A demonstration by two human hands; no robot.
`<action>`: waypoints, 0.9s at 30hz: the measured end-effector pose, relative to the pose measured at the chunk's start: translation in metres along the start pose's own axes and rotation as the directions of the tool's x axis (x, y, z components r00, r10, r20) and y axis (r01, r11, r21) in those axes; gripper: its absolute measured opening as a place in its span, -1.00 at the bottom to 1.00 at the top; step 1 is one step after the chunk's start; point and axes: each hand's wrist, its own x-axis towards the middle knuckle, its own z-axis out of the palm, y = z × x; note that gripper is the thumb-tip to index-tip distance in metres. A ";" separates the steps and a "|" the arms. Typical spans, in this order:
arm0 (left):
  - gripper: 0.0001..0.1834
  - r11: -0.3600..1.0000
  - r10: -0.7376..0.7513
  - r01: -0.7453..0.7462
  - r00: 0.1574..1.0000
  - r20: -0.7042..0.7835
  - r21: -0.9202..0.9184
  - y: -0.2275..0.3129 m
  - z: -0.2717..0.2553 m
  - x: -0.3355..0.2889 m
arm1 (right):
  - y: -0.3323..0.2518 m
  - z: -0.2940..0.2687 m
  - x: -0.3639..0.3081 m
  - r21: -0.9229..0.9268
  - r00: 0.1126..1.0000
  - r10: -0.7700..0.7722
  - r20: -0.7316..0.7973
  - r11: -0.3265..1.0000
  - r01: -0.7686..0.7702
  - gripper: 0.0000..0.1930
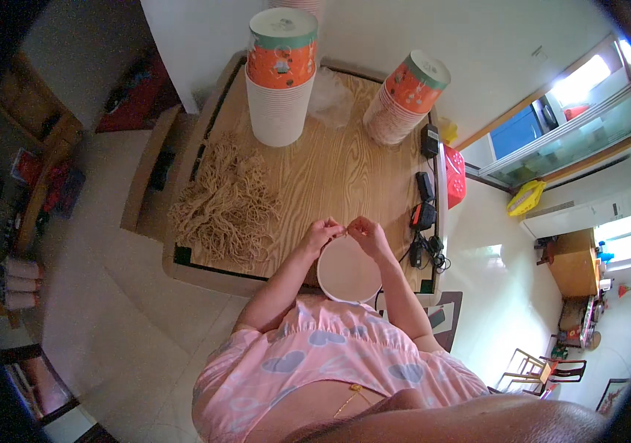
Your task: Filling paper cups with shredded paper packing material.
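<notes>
A white paper bucket (349, 273) rests at the table's near edge, against my body, its open mouth facing up. At its far rim my left hand (322, 234) and my right hand (368, 236) nearly meet. Both sets of fingers are closed in a pinch, and a tiny bit of something shows between the fingertips; it is too small to name. To the left of my hands lies a loose heap of tan twisted cords (227, 203), cut in lengths and tangled together.
Toward the back stand a tall stack of paper buckets (278, 111) and a shorter stack (397, 111), both with orange and green upside-down buckets on top. A clear plastic bag (329, 100) lies between them. Black power adapters (423, 215) and cables line the wooden table's (323, 173) right edge.
</notes>
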 end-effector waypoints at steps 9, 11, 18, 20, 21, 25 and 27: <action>-0.91 0.997 -0.038 0.044 0.995 0.097 -0.058 -0.008 -0.008 0.004 | -0.003 -0.002 -0.003 -0.035 0.998 0.036 0.050 0.999 -0.035 -0.90; -0.91 0.999 0.016 -0.013 0.997 0.076 -0.047 -0.006 -0.004 0.004 | 0.000 -0.004 -0.003 0.010 0.998 0.017 0.053 1.000 -0.018 -0.91; -0.92 0.994 -0.056 0.060 0.997 0.051 -0.092 -0.002 -0.005 0.002 | -0.005 -0.004 -0.004 -0.004 0.997 0.033 0.068 0.999 -0.033 -0.92; -0.93 0.977 -0.102 0.112 0.993 0.062 -0.179 -0.003 -0.006 0.001 | -0.006 -0.004 -0.006 -0.018 0.994 0.091 0.056 0.996 -0.090 -0.93; -0.93 0.977 -0.109 0.118 0.992 0.062 -0.179 -0.002 -0.005 0.000 | -0.004 -0.004 -0.006 -0.016 0.994 0.097 0.056 0.995 -0.097 -0.93; -0.91 0.992 -0.072 0.071 0.997 -0.006 -0.105 -0.002 0.001 -0.004 | -0.004 -0.002 -0.006 0.021 1.000 0.003 0.026 1.000 -0.003 -0.94; -0.90 0.995 -0.028 0.027 1.000 -0.009 -0.097 -0.003 0.001 -0.003 | -0.008 -0.002 -0.006 0.023 0.999 -0.036 0.014 0.999 0.036 -0.94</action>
